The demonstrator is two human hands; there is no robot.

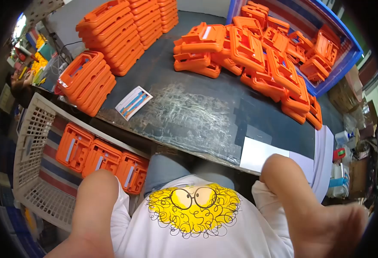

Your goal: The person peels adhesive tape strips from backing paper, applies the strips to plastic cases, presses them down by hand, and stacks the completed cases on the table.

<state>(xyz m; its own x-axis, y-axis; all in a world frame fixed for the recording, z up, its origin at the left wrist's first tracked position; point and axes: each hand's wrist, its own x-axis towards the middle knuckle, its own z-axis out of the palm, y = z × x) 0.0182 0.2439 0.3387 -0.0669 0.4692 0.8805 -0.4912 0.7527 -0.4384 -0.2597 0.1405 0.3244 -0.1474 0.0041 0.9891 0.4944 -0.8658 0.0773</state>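
My right hand is at the lower right edge, beside my body and away from the table; its fingers are lost in the dark border, so I cannot see whether it holds anything. My left forearm is bent back at the lower left, and the hand itself lies outside the picture. Near the left arm, three orange plastic cases lie in a row in a white plastic basket. Closest to my right elbow are white paper sheets at the table's front edge.
Tall stacks of orange cases stand at the table's back left, a shorter stack before them. A loose pile spreads from a tipped blue crate. A small printed card lies on the dark table.
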